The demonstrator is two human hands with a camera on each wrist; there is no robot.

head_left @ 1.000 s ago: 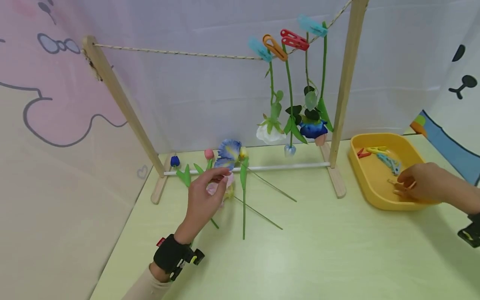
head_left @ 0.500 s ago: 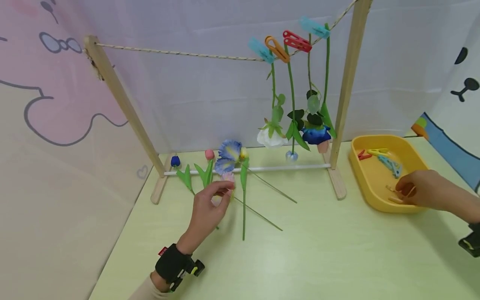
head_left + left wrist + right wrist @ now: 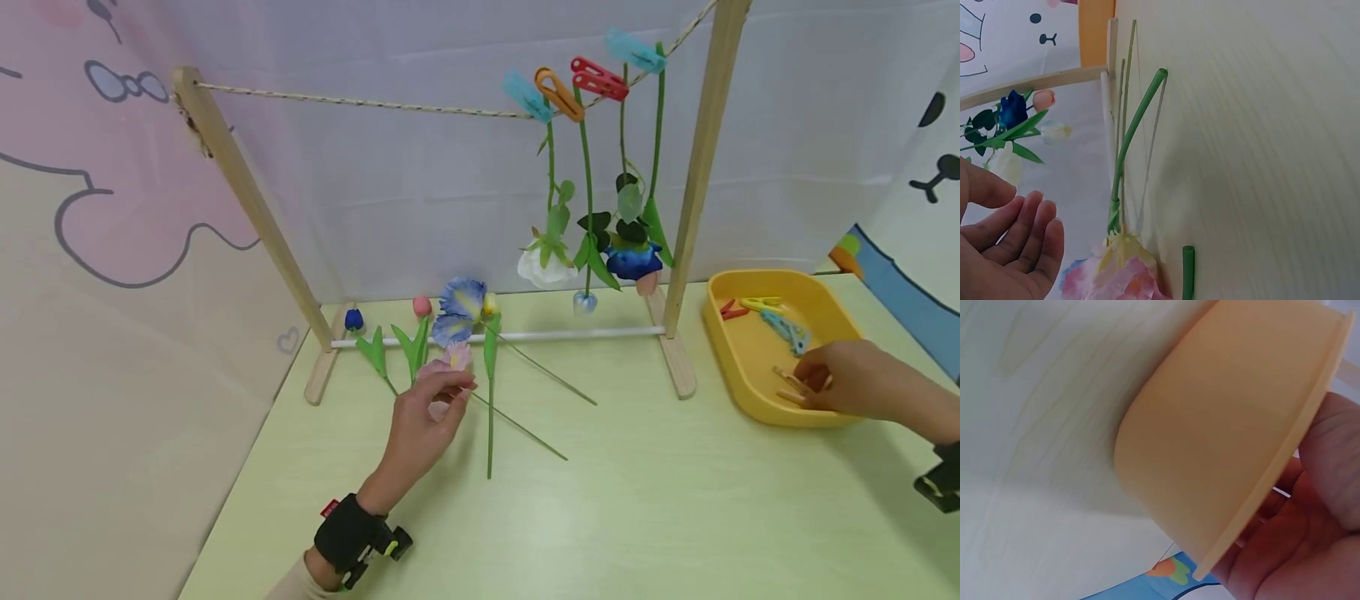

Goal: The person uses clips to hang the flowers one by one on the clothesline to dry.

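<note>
Pick-up step: left hand (image 3: pixel 423 417) open over pink flower (image 3: pixel 455 358), right hand (image 3: pixel 847 379) pinching orange clothespin (image 3: pixel 789 388) in yellow tray (image 3: pixel 750 385); next, grasp stem.

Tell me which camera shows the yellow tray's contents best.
The head view: it looks down into the yellow tray, showing the pegs and the right hand inside. The right wrist view shows only its outer wall; the left wrist view only an orange strip.

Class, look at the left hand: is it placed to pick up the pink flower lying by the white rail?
Probably yes. The left hand hovers right over the pink flower, fingers relaxed, and nothing lies between them; the neighbouring green stems lie beside it, not across it.
</note>
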